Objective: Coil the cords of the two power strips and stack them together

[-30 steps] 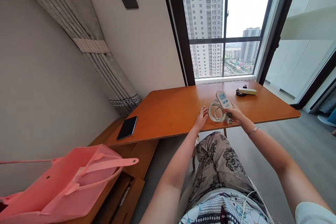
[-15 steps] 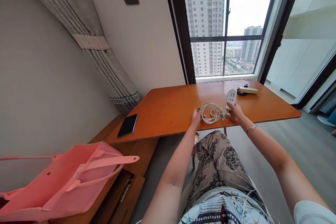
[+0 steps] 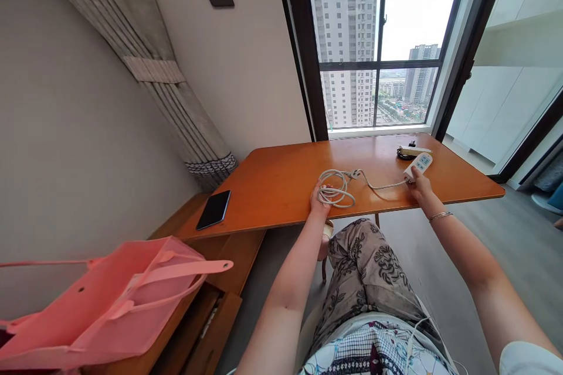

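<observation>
Right hand closed around the near end of a white plastic power strip with rounded corners, thumb on the upper face. Strip is above the right part of the orange-brown wooden table; its long axis slants away from the body and to the right, socket face up. Left hand, well apart to the left, has its fingers curled into a loose coil of thin white cable over the table's near edge; tightness of grip: cannot tell.

Key relation: cable leaves the strip's near-left end and spans leftward between the hands, sagging, to a pale plug at the coil's far-right side. Plug lies nearer the left hand. Just beyond the strip: a yellowish-white bar-shaped block with black cord; contact with the strip unclear.
</observation>
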The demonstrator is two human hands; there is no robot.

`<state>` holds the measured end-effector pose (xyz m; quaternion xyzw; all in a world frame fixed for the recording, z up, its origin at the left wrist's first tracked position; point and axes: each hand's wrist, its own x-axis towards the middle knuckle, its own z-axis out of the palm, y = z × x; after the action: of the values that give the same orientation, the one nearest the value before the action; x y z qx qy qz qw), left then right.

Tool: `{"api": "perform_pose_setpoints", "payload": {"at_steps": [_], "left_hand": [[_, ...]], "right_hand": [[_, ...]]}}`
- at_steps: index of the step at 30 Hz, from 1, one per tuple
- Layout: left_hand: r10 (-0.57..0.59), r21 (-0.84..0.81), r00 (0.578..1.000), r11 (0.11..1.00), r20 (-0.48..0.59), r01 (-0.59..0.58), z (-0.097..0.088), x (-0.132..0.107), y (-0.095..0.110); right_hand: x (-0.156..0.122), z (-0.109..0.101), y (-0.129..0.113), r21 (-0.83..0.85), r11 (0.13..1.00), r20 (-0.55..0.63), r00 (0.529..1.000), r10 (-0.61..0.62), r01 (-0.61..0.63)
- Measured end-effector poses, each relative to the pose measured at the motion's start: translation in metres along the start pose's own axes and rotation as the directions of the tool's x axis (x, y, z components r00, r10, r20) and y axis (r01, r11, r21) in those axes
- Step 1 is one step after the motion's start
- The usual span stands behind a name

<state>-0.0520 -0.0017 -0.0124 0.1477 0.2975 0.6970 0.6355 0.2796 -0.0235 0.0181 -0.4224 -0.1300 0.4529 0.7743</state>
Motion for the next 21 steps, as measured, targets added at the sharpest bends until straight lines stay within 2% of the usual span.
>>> {"api": "perform_pose_setpoints", "payload": {"at_steps": [5, 9, 16, 21], "left_hand": [[0.051, 0.086, 0.996, 0.995, -0.075, -0.045, 0.001, 0.006, 0.008], [0.114, 0.179, 0.988, 0.979, -0.102, -0.094, -0.002, 0.016, 0.025], [0.195, 0.352, 0.968, 0.927, -0.155, -0.130, -0.005, 0.034, 0.050], [0.264, 0.395, 0.944, 0.903, -0.197, -0.170, -0.003, 0.044, 0.076]], "right_hand": [[0.020, -0.026, -0.030, -0.010, 0.995, -0.179, 0.979, -0.100, 0.100], [0.029, -0.045, -0.042, -0.025, 0.991, -0.249, 0.959, -0.135, 0.133], [0.041, -0.053, -0.035, -0.222, 0.946, -0.174, 0.945, -0.276, 0.236], [0.055, -0.062, -0.035, -0.263, 0.927, -0.236, 0.914, -0.330, 0.266]]}}
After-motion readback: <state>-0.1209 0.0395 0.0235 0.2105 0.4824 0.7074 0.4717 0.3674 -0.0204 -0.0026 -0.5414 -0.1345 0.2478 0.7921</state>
